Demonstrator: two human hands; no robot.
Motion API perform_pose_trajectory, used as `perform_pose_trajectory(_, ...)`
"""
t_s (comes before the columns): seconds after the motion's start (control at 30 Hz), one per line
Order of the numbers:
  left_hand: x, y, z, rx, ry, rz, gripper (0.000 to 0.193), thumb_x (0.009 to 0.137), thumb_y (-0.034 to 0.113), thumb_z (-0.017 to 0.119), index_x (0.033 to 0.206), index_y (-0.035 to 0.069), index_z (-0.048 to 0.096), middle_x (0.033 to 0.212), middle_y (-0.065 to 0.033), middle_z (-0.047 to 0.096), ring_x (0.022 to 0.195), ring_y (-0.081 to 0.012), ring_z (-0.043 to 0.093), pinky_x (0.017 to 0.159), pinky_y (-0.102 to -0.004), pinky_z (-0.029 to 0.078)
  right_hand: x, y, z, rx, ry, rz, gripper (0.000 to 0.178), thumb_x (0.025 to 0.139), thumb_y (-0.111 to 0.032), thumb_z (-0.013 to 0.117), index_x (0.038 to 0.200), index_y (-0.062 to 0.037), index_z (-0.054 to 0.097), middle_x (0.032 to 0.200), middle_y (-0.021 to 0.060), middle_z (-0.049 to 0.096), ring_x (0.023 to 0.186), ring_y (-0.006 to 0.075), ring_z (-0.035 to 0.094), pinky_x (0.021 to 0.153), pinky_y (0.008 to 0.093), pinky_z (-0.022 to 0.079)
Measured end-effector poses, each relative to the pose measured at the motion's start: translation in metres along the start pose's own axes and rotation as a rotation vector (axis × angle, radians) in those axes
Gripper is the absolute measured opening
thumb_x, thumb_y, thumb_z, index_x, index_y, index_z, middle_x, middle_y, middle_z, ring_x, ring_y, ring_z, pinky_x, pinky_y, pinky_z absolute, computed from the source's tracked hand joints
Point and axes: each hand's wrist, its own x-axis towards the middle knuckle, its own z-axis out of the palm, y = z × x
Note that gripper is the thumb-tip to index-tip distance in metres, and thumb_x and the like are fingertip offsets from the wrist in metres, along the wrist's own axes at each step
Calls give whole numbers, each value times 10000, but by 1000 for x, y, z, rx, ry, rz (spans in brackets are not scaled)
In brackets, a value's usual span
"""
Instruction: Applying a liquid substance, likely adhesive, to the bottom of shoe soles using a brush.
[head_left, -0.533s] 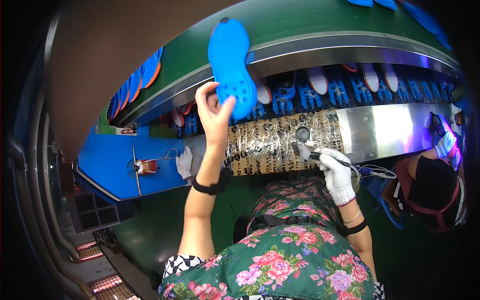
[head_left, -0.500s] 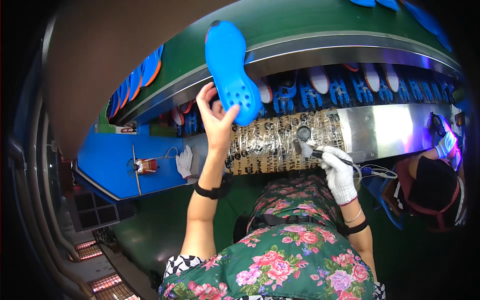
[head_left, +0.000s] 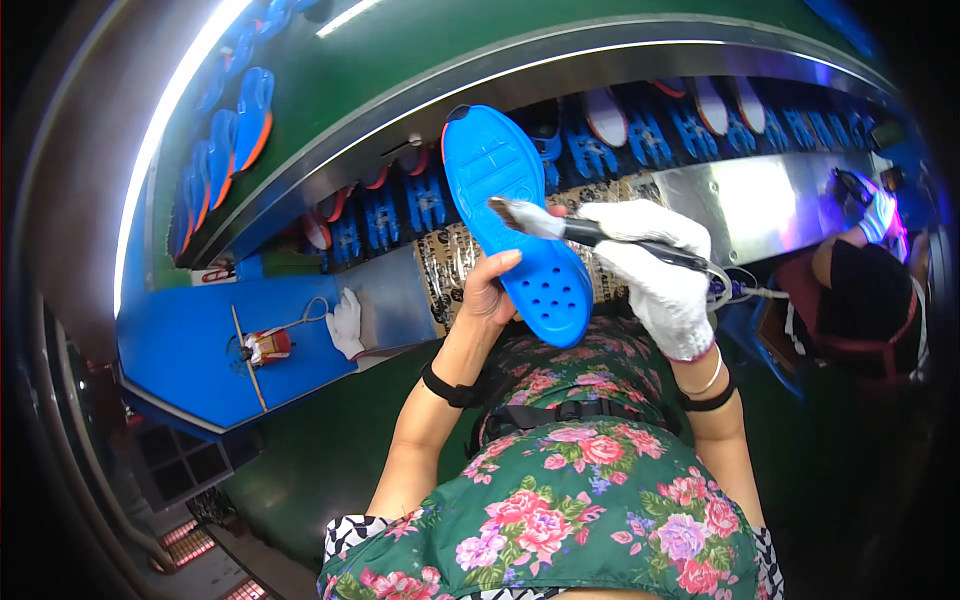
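Note:
A blue shoe sole [head_left: 487, 155] with a dark tip and a cluster of round holes at its lower end tilts in front of me. My left hand [head_left: 490, 288], bare, is closed on the sole's left edge with the thumb on top. In a white knitted glove, my right hand [head_left: 655, 265] grips the dark handle of a brush [head_left: 525, 217] with a pale ferrule and brown bristles. A thin pale tube trails from the handle. The bristles lie over the sole's middle; whether they touch it I cannot tell.
A bench covered in printed brown tape [head_left: 445, 265] lies behind the sole. Beyond it, a rack [head_left: 380, 215] holds blue clamps and soles. More blue soles stand on a green belt [head_left: 400, 75]. A white glove [head_left: 346, 325] rests at left. Another person [head_left: 850, 300] works at right.
My left hand has brought the sole nearer and lower, turning it. My right hand has lifted the brush up from the bench and leftward over the sole. The view has shifted slightly.

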Motion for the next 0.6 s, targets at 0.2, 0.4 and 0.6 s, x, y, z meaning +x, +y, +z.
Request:
perform_pose_trajectory(0.2,5,-12,15,-332,29,-17,1026,847,845,423,1553,109,305,1478,-140,477,1329,-310,495,1123,-491,412,4,1,7,-348,-11,-259,219,767,13,802,982,6,765,990,129,756,888,207,720,792,312,574)
perform_pose_trajectory(0.4,7,-18,39,-167,186,6,931,931,816,213,1547,127,328,1447,-104,509,1277,-282,530,1092,-441,443,17,-1,8,-580,59,-459,184,750,55,773,926,3,754,975,168,751,875,245,723,782,336,573)
perform_pose_trajectory(0.6,2,-36,43,70,104,48,942,929,817,223,1587,143,241,1577,-90,370,1409,-298,403,1179,-460,326,11,0,-1,-804,-91,-616,186,750,57,769,927,2,753,978,170,750,877,252,723,783,341,572)
